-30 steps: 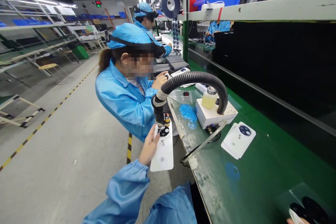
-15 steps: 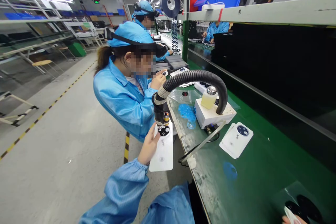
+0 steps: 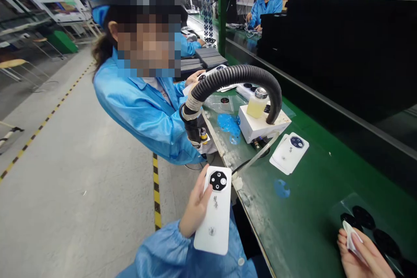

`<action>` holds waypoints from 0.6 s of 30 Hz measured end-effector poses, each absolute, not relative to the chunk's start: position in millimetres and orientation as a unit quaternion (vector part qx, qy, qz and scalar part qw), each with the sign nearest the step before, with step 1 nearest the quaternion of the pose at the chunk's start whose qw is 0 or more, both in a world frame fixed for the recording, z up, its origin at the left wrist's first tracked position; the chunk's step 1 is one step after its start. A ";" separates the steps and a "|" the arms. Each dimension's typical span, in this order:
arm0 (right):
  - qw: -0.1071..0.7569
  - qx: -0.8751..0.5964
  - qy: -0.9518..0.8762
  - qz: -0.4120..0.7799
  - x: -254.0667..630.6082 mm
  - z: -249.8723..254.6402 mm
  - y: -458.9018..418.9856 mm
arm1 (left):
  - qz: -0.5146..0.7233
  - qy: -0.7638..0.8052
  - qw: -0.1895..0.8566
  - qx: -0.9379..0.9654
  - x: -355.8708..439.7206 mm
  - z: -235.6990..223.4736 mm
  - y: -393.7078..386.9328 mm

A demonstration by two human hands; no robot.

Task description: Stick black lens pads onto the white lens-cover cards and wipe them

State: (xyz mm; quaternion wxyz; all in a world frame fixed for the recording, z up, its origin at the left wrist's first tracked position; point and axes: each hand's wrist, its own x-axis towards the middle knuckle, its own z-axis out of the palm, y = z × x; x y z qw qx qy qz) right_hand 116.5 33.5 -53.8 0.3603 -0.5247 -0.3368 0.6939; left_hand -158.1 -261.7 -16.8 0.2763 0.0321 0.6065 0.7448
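My left hand is closed on the left edge of a white phone back cover, its thumb near the black camera plate. The cover is held above my lap beside the bench edge, its outer face towards me. At the lower right, my right hand pinches a folded white wipe. Close by it, several black round camera plates lie on clear plastic film. Further back on the bench sit stacked white phone back covers.
A ribbed black hose arches from a white box over the bench edge. On the box stands a bottle of yellowish liquid. Blue film pieces lie on the green bench. A co-worker sits close at left.
My left hand has drawn the phone back cover away from the hose end, down and towards me. More of my right hand shows. The co-worker's head has turned towards me.
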 end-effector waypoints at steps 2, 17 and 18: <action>0.355 -0.526 -0.351 0.688 111.8 -47.3 28.9 | 0.740 0.608 0.283 0.046 -149.1 -6.7 -261.1; 0.329 -0.425 -0.474 0.697 93.7 -32.1 -9.3 | 0.768 0.622 0.154 -0.013 -139.1 14.9 -256.0; 0.311 -0.424 -0.476 0.705 89.5 -31.4 -17.0 | 0.770 0.621 0.145 -0.011 -135.3 14.7 -255.6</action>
